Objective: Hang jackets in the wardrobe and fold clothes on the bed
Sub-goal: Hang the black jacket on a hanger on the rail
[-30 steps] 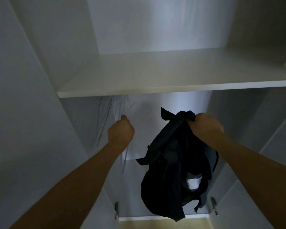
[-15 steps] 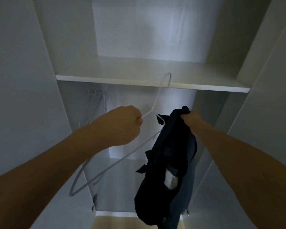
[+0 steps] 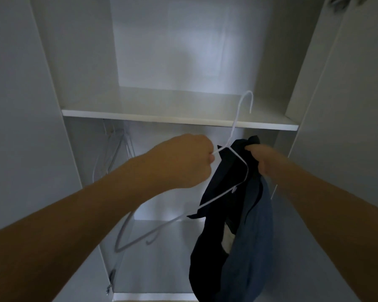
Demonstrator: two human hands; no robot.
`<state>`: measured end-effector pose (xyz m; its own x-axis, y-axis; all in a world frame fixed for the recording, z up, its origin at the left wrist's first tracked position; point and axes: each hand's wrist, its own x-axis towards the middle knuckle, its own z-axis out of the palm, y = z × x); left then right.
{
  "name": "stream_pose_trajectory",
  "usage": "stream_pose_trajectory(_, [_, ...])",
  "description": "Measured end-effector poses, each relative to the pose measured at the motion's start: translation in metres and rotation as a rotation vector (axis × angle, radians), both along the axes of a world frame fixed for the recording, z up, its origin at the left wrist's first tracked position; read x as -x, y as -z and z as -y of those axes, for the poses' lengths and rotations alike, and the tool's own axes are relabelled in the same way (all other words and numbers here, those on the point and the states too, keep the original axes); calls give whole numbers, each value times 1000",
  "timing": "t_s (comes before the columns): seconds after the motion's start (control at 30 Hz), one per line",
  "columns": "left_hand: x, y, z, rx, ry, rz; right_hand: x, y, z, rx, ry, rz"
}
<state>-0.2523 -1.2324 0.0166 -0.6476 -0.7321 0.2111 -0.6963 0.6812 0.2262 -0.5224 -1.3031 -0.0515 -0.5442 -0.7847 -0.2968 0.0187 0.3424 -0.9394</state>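
I stand in front of an open white wardrobe [image 3: 179, 120]. My left hand [image 3: 183, 162] grips a white wire hanger [image 3: 234, 129] by its upper arm, hook pointing up past the shelf edge. One shoulder of the hanger lies against the top of a dark navy jacket [image 3: 231, 236]. My right hand [image 3: 262, 158] holds that jacket bunched at its top, and the rest hangs down limp in front of the lower compartment. The hanger's lower bar runs down to the left behind my left forearm.
Several more white wire hangers [image 3: 116, 153] hang under the shelf at the left. An open wardrobe door [image 3: 20, 127] stands at the left and another door panel [image 3: 347, 127] at the right. A hinge [image 3: 111, 277] sits low on the left side wall.
My left hand pulled a hanger off the rail and brought it toward the jacket. The hanger's right shoulder now overlaps the jacket's top. My view has tilted lower.
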Motion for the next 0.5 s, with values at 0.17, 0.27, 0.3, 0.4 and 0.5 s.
stream_pose_trajectory(0.17, [34, 42, 18, 44, -9, -94, -20, -20, -26, 94, -117, 140])
stream_pose_trajectory(0.27, [25, 63, 41, -17, 20, -205, -24, -23, -50, 256, -176, 78])
stream_pose_trajectory(0.3, [18, 65, 47, 11, 76, -222, -25, -23, -58, 321, -192, -81])
stream_pose_trajectory(0.4, [4, 58, 54, 225, 248, -230, -27, -26, -67, 419, -234, -666])
stream_pose_trajectory(0.5, [-1, 52, 62, 312, 272, -256, -27, -37, -64, 414, -420, -654])
